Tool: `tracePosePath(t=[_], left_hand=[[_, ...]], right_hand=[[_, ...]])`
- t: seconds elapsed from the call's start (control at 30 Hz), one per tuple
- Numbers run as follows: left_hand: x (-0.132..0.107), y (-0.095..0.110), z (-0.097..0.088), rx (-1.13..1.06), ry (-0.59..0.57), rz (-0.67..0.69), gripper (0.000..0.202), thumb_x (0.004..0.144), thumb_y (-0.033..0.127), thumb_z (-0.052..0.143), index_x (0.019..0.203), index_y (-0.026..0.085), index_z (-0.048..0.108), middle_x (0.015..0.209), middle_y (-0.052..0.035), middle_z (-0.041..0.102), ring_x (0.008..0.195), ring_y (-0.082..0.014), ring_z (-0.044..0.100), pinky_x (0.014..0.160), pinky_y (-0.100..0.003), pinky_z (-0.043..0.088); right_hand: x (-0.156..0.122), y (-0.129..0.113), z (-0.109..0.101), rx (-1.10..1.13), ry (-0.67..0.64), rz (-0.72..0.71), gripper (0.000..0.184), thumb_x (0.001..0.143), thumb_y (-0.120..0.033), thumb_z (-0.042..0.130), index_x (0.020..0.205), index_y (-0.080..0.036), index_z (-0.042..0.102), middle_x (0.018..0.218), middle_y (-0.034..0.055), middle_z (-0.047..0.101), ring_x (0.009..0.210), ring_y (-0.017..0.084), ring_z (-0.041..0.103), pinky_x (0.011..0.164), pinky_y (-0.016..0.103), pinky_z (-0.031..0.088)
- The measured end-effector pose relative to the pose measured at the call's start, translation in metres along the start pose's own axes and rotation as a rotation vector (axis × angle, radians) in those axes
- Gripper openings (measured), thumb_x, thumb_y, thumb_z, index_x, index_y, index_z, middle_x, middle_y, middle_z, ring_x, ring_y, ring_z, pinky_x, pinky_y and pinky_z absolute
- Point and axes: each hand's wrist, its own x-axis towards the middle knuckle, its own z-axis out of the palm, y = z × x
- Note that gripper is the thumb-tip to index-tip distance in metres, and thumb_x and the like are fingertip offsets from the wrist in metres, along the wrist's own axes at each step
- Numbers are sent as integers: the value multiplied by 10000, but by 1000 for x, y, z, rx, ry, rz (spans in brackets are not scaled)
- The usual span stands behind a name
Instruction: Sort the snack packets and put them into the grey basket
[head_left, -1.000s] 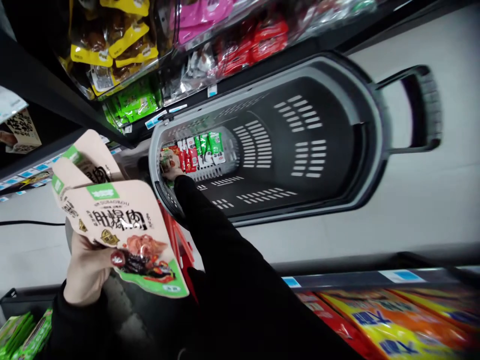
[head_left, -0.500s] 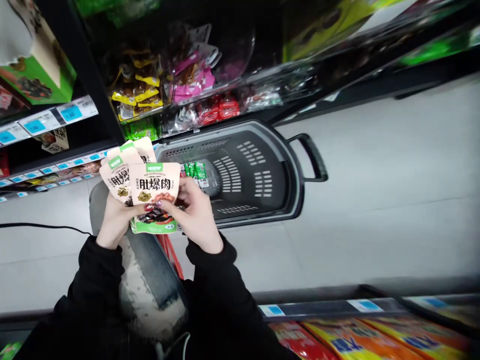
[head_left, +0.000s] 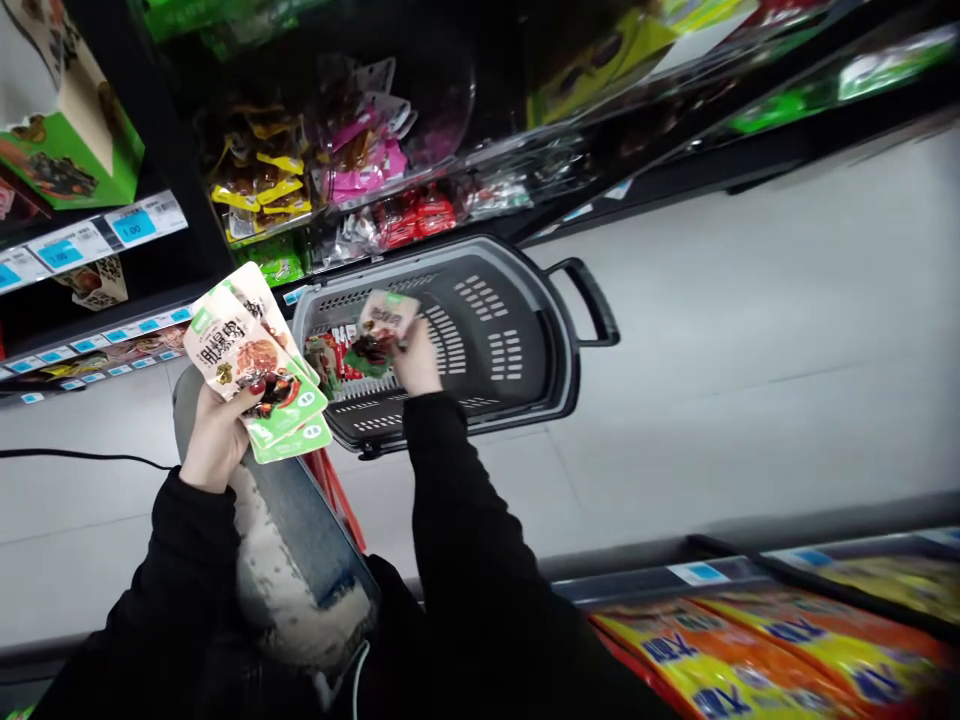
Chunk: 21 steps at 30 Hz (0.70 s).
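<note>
Cream-and-green snack packets (head_left: 251, 365), fanned over one another, are gripped in my left hand (head_left: 217, 430), its thumb across the front one. My right hand (head_left: 417, 360) reaches into a dark grey shopping basket (head_left: 517, 290) and pinches a single matching snack packet (head_left: 382, 325) by its side. That packet is slightly blurred, over the left part of the basket. Below it, other packages (head_left: 330, 360) with red and green colours lie on the basket's bottom, partly hidden.
A black shelf with bagged snacks (head_left: 262, 185) in yellow, pink and red runs behind the basket. Price tags (head_left: 135, 225) line the shelf edge at left. Orange and yellow bags (head_left: 720, 660) fill a shelf at lower right. The basket's handle (head_left: 592, 305) sticks out rightward over the pale floor.
My right hand has left the packets in my left hand and moved right and up into the basket with one packet. My left hand keeps the others, now tilted.
</note>
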Motion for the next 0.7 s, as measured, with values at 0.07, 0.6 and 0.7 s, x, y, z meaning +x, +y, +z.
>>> tracePosePath(t=[0.07, 0.6, 0.7], left_hand=[[0, 1, 2, 26, 16, -15, 405, 548, 251, 813, 916, 195, 651, 936, -45, 732, 886, -226, 685, 813, -328, 546], [4, 7, 17, 225, 115, -105, 355, 549, 206, 824, 874, 283, 703, 791, 18, 732, 744, -195, 700, 758, -315, 582], [3, 7, 19, 226, 110, -138, 402, 539, 225, 831, 916, 290, 706, 833, -4, 738, 827, -243, 703, 794, -365, 579]], right_hand=[[9, 4, 30, -224, -263, -9, 360, 900, -301, 393, 1179, -73, 416, 1046, 211, 629, 940, 251, 614, 775, 316, 448], [42, 42, 146, -393, -827, -64, 524, 907, -255, 446, 1373, -42, 336, 1144, 246, 605, 1083, 262, 601, 920, 302, 434], [33, 39, 161, -410, -867, -76, 510, 917, -303, 459, 1360, -71, 363, 1136, 201, 609, 1060, 238, 605, 926, 343, 455]])
